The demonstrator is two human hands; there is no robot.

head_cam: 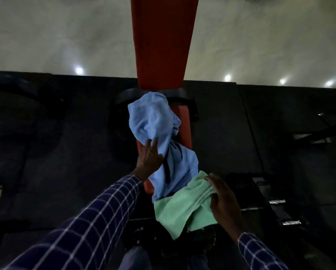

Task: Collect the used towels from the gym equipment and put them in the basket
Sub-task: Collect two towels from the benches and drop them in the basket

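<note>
Blue terry cloth, crumpled into a long twist, lies along a red padded bench (pixel 163 45) at the centre of the frame as a person in a checked shirt gathers used towels in a dim gym. The left hand (pixel 148 158) rests on the blue towel (pixel 153 117) with fingers spread and nearly flat, not yet closed around it. The right hand (pixel 221 201), at lower right, has its fingers curled over a bunched edge of a green towel (pixel 180 209), which hangs beneath the blue one's near end. Collection appears to be under way. Next, the left hand would need to close on the blue cloth and lift it off the padding. No basket is visible.
</note>
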